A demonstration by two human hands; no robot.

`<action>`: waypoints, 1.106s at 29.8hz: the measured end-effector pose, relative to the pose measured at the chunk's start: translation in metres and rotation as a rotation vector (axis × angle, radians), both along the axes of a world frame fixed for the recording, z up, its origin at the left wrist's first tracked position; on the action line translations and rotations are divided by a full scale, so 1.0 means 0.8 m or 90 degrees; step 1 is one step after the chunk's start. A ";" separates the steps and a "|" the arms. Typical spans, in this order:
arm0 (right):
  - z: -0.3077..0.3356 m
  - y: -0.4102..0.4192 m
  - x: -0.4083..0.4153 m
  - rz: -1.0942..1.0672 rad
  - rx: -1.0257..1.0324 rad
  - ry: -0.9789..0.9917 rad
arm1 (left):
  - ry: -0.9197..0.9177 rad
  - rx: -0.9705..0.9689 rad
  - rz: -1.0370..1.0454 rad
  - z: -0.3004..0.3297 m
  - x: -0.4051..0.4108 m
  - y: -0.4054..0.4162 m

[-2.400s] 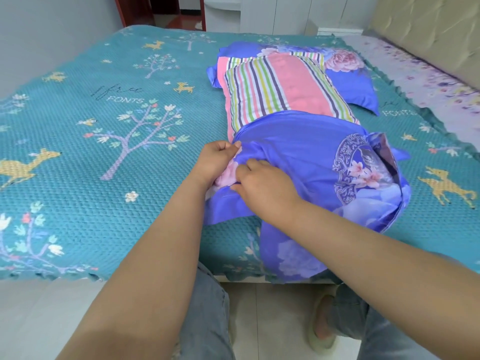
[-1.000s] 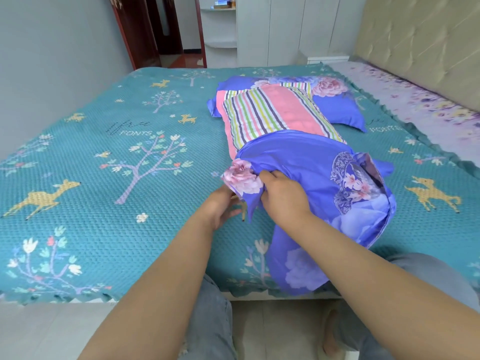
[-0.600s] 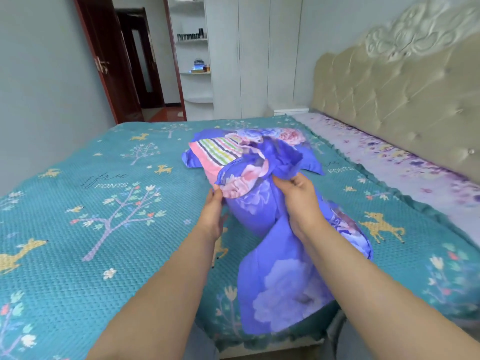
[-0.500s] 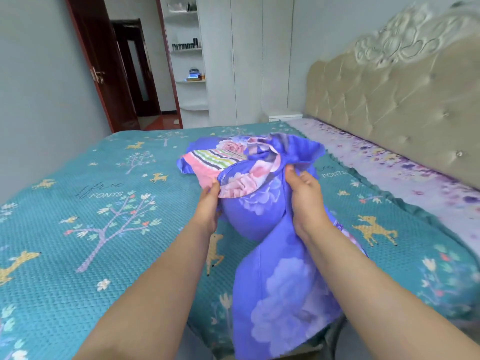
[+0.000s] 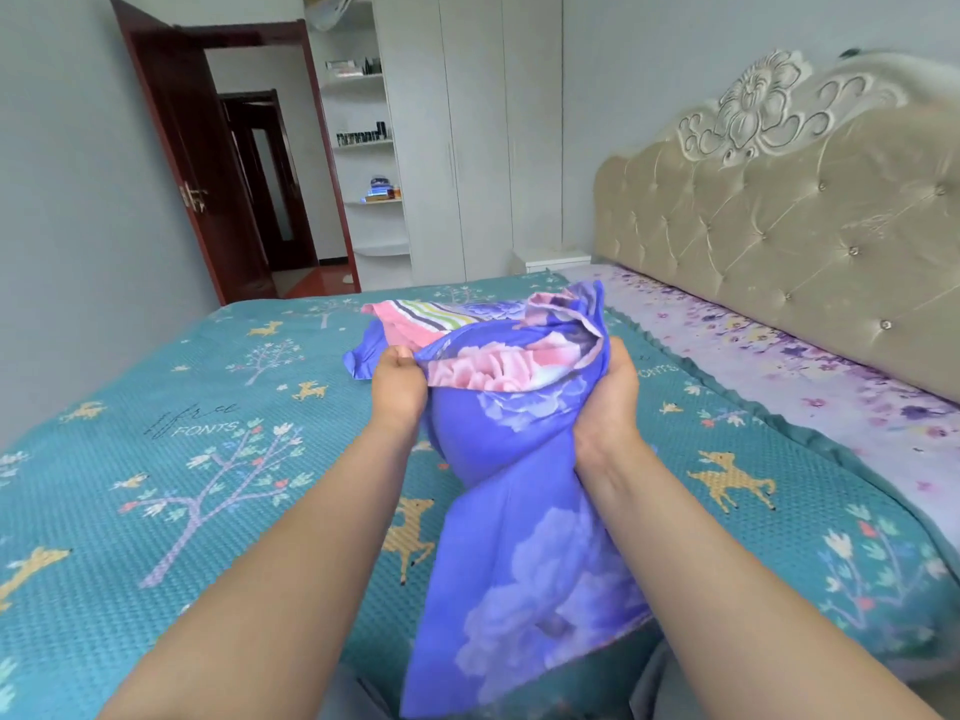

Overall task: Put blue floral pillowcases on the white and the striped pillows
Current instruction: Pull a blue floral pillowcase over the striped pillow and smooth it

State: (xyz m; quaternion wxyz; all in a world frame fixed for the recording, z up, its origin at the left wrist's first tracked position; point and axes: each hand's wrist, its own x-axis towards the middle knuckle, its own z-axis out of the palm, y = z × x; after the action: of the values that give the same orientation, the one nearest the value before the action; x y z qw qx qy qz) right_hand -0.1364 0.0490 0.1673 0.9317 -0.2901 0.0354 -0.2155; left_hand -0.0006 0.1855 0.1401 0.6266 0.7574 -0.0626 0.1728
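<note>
Fingers of both hands are curling tight around the top edge of the blue flower pillowcase [image 5: 519, 537]. The left hand [image 5: 397, 389] is pinching the edge at 9 o'clock, and the right hand [image 5: 608, 394] is gripping it at 3 o'clock. The case is hanging down between the arms, and a round bump is filling its upper part. I think a pillow is inside, but I cannot see it.

A moment ago the case was lying flat on the bed and the hands were working at its opening. Now it is up in the air, with the open end on top. That looks like the pillow is being shaken down to the bottom, so this one is nearly done.

Past the hands, at 12 o'clock, the striped pillow [image 5: 423, 314] is lying on the bed with no case over the part that is showing. Some blue cloth is peeking out beside it. That pillow is waiting its turn.

The bed cover [image 5: 208, 459] is teal, with trees and deer on it. Far off at 2 o'clock the tan headboard [image 5: 779, 226] is standing. White closets [image 5: 467, 148] are sitting at 12 o'clock, and a dark red door [image 5: 197, 163] is standing open at 10 o'clock.
</note>
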 end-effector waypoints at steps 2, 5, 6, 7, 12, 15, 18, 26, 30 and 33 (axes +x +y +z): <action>0.025 0.017 0.007 0.022 -0.016 -0.022 | -0.073 0.022 0.041 0.038 -0.001 0.022; 0.069 0.040 0.008 0.024 -0.028 -0.060 | -0.174 0.040 0.077 0.089 -0.016 0.053; 0.083 0.050 0.009 0.026 -0.029 -0.076 | -0.197 0.037 0.106 0.102 -0.019 0.065; 0.095 0.055 0.008 0.024 -0.031 -0.094 | -0.219 0.018 0.134 0.113 -0.021 0.070; 0.132 0.073 0.012 -0.022 -0.028 -0.152 | -0.407 -0.019 0.274 0.165 -0.039 0.098; 0.118 0.066 0.023 -0.077 -0.083 -0.103 | -0.436 0.068 0.277 0.159 -0.042 0.107; 0.060 0.045 0.056 -0.202 -0.408 0.126 | -0.267 0.260 0.270 0.090 -0.024 0.114; -0.062 0.050 0.041 -0.325 -0.785 0.172 | -0.057 0.302 0.240 -0.019 -0.015 0.124; -0.046 0.053 0.023 -0.231 -0.422 0.195 | -0.012 0.293 0.218 -0.009 -0.018 0.128; -0.053 0.039 0.029 -0.204 -0.384 0.184 | 0.052 0.258 0.181 -0.006 -0.017 0.134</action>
State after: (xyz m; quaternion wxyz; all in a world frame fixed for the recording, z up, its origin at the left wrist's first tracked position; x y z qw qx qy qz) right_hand -0.1133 0.0803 0.1251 0.7442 -0.5700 0.1464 -0.3160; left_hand -0.0140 0.2927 0.1351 0.4335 0.8750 0.0361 0.2124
